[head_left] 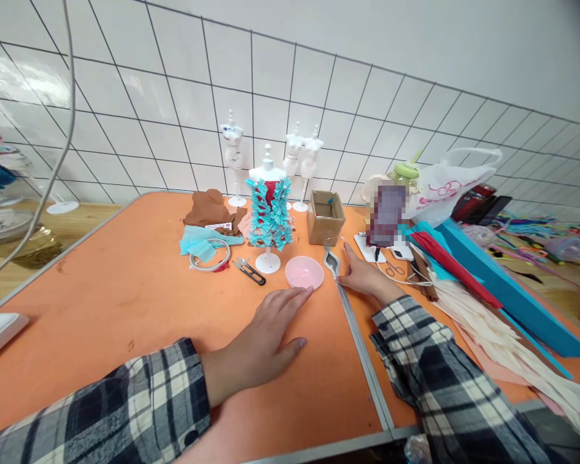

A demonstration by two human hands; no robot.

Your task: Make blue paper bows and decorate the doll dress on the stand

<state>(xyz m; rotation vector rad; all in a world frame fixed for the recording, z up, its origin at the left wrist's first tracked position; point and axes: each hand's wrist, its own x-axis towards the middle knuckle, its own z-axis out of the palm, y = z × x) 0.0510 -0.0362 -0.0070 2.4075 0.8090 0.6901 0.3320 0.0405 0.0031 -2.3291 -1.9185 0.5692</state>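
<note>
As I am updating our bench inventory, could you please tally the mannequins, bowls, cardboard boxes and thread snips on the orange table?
Mannequin with turquoise ruffles: 1
White mannequins behind it: 3
Pink bowl: 1
Cardboard box: 1
Thread snips: 1
Total: 7

The orange table [125, 290] carries a dress form [269, 209], snips [251, 272] and a pink bowl [312, 270] just beside it, a box [326, 231] behind the bowl, brown cloth [207, 207] at left, scissors [393, 269] and cream cloth [478, 322] at right.
</note>
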